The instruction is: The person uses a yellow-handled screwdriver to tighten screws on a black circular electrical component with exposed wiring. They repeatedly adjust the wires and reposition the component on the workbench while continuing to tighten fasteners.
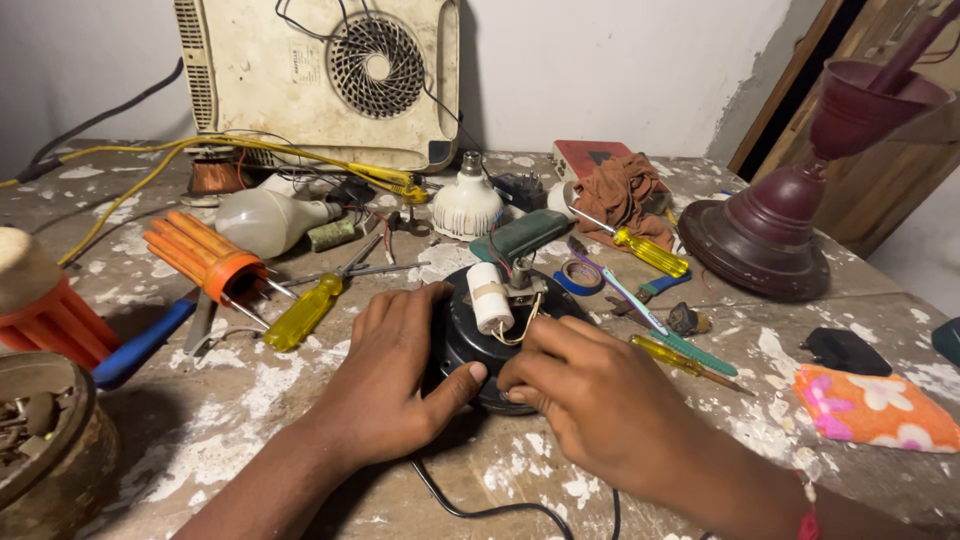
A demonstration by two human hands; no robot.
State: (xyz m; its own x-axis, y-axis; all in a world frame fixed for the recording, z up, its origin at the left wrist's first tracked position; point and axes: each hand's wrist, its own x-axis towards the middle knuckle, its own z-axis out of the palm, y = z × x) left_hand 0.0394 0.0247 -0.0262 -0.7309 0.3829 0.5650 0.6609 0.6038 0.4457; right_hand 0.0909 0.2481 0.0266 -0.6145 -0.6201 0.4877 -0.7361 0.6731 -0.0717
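Observation:
A round black motor housing (472, 345) lies on the paint-spattered workbench (250, 400), with a white cylindrical capacitor (489, 297) and thin wires on top. My left hand (385, 375) cups the housing's left side, thumb pressed on its front rim. My right hand (590, 395) grips the right front edge, fingertips meeting the thumb of the other hand. A black cable (470, 508) runs from under the housing toward me.
Yellow-handled screwdrivers (302, 312) (650, 252), an orange-handled tool (205, 258), bulbs (265, 222) (466, 205), blue tape roll (580, 277) and a brown rag (620, 195) litter the bench. A maroon fan base (765, 235) stands right, a cream appliance (320, 75) behind, a tin of scrap (45, 440) front left.

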